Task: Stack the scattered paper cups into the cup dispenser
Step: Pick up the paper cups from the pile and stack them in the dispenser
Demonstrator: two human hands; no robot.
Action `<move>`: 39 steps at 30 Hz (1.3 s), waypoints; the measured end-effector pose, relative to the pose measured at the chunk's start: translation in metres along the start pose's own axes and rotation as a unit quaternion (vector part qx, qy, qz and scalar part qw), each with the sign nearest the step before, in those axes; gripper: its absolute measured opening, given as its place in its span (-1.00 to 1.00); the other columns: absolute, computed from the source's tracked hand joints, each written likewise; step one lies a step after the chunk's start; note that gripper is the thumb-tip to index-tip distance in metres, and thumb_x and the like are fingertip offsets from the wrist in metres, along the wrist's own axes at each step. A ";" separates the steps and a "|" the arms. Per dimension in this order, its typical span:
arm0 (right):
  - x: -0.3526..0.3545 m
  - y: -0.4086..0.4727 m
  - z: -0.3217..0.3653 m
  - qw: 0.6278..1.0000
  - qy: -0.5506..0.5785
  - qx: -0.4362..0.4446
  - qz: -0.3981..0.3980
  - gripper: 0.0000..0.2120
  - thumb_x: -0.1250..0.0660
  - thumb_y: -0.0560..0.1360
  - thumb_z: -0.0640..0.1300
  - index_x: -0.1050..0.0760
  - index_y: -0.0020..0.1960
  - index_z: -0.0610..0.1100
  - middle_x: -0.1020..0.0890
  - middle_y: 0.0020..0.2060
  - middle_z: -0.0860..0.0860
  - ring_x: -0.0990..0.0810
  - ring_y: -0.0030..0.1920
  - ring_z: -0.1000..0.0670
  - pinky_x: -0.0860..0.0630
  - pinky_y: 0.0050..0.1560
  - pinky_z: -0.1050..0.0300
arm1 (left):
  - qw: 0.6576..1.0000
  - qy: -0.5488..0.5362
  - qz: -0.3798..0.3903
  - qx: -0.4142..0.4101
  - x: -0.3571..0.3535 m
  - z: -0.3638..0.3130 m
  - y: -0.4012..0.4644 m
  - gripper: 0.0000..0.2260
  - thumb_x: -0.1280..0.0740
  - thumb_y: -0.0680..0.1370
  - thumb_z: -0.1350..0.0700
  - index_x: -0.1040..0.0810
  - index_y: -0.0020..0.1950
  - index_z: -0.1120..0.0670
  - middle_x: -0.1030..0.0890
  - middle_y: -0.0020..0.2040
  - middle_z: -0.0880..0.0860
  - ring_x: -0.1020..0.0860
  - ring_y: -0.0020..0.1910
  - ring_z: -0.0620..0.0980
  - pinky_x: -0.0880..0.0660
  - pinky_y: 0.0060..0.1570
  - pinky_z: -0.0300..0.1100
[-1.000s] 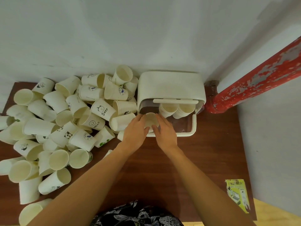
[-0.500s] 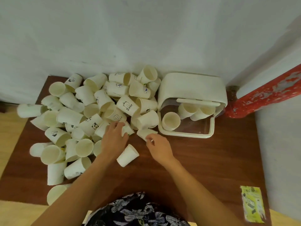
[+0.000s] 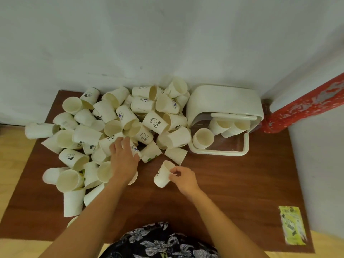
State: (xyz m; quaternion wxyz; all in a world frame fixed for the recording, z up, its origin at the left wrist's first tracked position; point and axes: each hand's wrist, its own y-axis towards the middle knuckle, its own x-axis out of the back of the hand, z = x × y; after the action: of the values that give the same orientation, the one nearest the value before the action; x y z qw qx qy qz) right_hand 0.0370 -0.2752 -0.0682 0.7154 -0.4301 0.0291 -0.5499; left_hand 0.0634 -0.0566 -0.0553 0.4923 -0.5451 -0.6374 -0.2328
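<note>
Paper cups (image 3: 111, 135): heaped on their sides at the wooden table's (image 3: 232, 192) left; several overlapped, prints partly unreadable. Left hand (image 3: 123, 158): fingers spread flat over the heap, covering cups. Right hand (image 3: 183, 178): pinching one tilted cup (image 3: 163, 176). Cup dispenser (image 3: 223, 103): white plastic, far right; three stacks inside, half hidden under its lid.

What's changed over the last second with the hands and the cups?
Both hands left the dispenser, where they had set a cup at the front of its tray. The right hand moved back toward the person and now pinches a loose cup lying on the table. The left hand swung left and rests spread on the pile. The two cup stacks farther back in the dispenser stayed put.
</note>
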 end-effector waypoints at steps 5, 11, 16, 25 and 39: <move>0.044 -0.017 0.011 0.996 0.003 0.043 -0.083 -0.90 -0.36 0.51 -0.07 -0.63 -0.01 0.02 -0.65 -0.13 0.15 -0.58 -0.14 0.12 -0.50 -0.11 0.20 | 0.999 -0.004 0.048 -0.001 -0.003 -0.003 0.007 -0.49 -0.39 0.46 0.23 -0.35 0.38 0.17 -0.44 0.26 0.22 -0.38 0.23 0.24 -0.40 0.17 0.11; 0.077 -0.029 0.030 0.961 0.031 0.116 -0.249 -0.84 -0.35 0.56 -0.07 -0.60 0.12 0.00 -0.63 -0.06 0.18 -0.60 -0.07 0.19 -0.51 -0.04 0.33 | 0.995 -0.077 0.054 -0.022 -0.001 -0.012 -0.005 -0.72 -0.24 0.51 0.26 -0.51 0.21 0.14 -0.59 0.09 0.14 -0.53 0.08 0.15 -0.46 0.01 0.01; 0.093 -0.020 0.036 0.919 -0.030 0.176 -0.351 -0.80 -0.32 0.58 -0.15 -0.59 0.18 -0.05 -0.59 -0.02 0.16 -0.56 -0.07 0.17 -0.44 -0.05 0.37 | 0.991 -0.101 -0.007 -0.085 0.017 -0.030 -0.012 -0.80 -0.27 0.55 0.20 -0.56 0.14 0.10 -0.60 0.05 0.05 -0.51 0.06 0.07 -0.42 0.01 -0.06; 0.101 0.009 0.019 0.937 -0.175 0.127 -0.275 -0.73 -0.21 0.62 -0.12 -0.56 0.26 -0.11 -0.59 0.18 -0.02 -0.56 0.13 -0.08 -0.48 0.04 0.09 | 0.961 -0.189 -0.048 -0.195 0.047 -0.089 -0.015 -0.85 -0.32 0.54 0.20 -0.60 0.08 0.08 -0.61 -0.03 -0.03 -0.53 -0.07 -0.04 -0.51 -0.03 -0.08; 0.134 0.014 -0.016 0.954 -0.146 0.137 -0.222 -0.61 -0.26 0.55 -0.18 -0.43 0.36 0.00 -0.48 0.32 0.08 -0.47 0.28 0.00 -0.51 0.16 0.03 | 0.936 -0.150 0.002 -0.320 -0.004 -0.191 -0.006 -0.88 -0.34 0.53 0.22 -0.62 0.04 0.11 -0.61 -0.03 0.00 -0.54 -0.05 0.01 -0.50 -0.05 -0.07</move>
State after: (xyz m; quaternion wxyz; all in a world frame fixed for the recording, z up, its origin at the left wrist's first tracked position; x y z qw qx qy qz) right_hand 0.0924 -0.3929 -0.0292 0.6238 -0.3992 -0.2473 -0.6248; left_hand 0.1287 -0.2192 0.0204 0.1912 -0.7033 -0.5948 -0.3391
